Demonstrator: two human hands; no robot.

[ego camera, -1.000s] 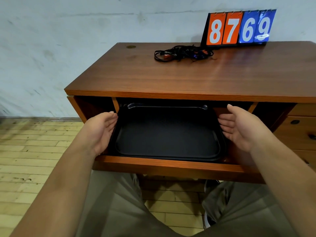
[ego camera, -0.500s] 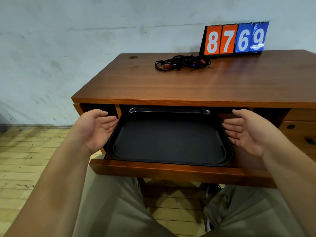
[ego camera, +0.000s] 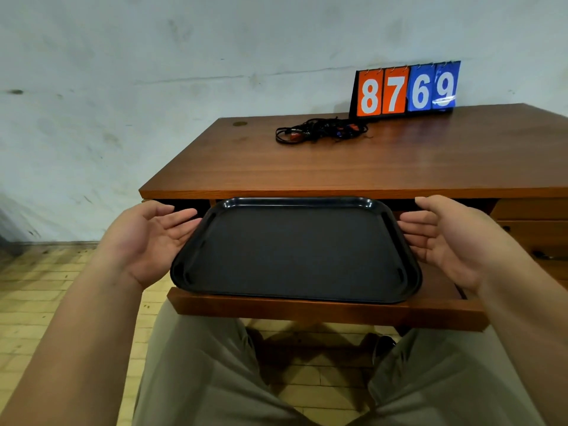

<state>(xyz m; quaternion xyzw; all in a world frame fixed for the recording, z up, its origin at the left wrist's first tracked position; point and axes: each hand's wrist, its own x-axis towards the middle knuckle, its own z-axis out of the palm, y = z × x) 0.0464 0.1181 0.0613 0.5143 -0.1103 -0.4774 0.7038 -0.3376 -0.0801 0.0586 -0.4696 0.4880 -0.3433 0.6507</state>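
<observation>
An empty black plastic tray [ego camera: 295,250] hangs level above the pulled-out desk drawer [ego camera: 307,309], its far edge at the height of the desk's front edge. My left hand [ego camera: 150,238] supports the tray's left side with straight fingers that reach under the rim, thumb raised and off the tray. On the other side my right hand [ego camera: 448,241] does the same, fingers under the right rim and thumb lifted free. Both palms face inward.
The brown wooden desk [ego camera: 338,161] carries a tangle of black cables [ego camera: 319,132] and a flip scoreboard [ego camera: 405,90] reading 8769 at the back. Closed side drawers [ego camera: 534,229] sit at the right. My knees are under the open drawer, above a yellow tiled floor.
The tray has risen out of the drawer and come toward me, carried between both hands. The camera has tilted and shifted, so the desk appears further right.
</observation>
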